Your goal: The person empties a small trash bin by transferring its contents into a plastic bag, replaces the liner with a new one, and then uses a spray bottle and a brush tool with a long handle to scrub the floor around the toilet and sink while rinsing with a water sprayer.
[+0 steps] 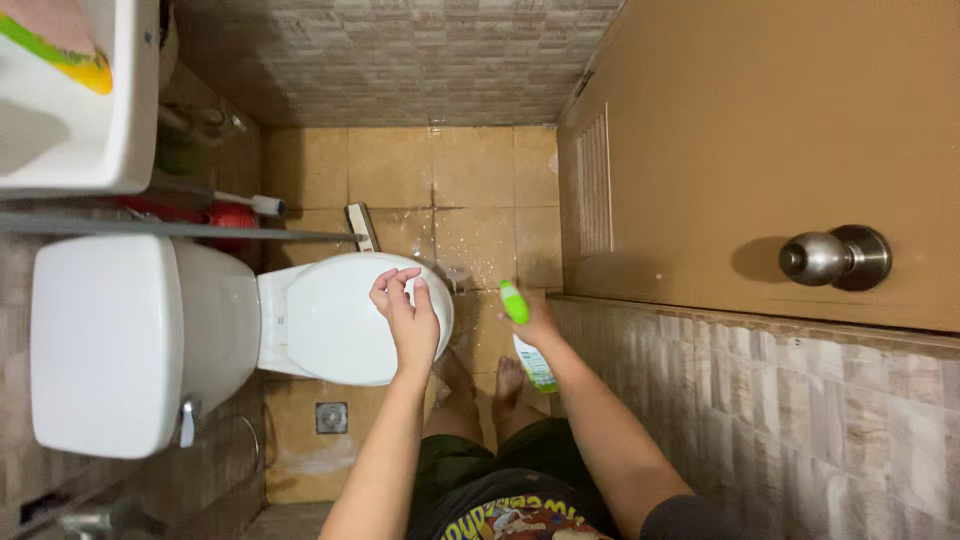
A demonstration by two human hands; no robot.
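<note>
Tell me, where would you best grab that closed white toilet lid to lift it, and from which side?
Probably the rounded front rim of the closed white toilet lid, coming from the bowl's front end, opposite the white cistern. The hinge sits at the cistern end, so the front edge swings freest. The left hand already rests there, its fingers curled over that rim. The right hand holds a green-capped spray bottle.

Left arm extends far and slightly left, bare forearm straight; left hand point(408, 305) sits palm-down, fingers curled, thumb and forefinger pinched near the tips. Right arm reaches from near right, elbow bent; right hand point(535, 318) is clenched in a grip, knuckles up. Bare feet below.
</note>
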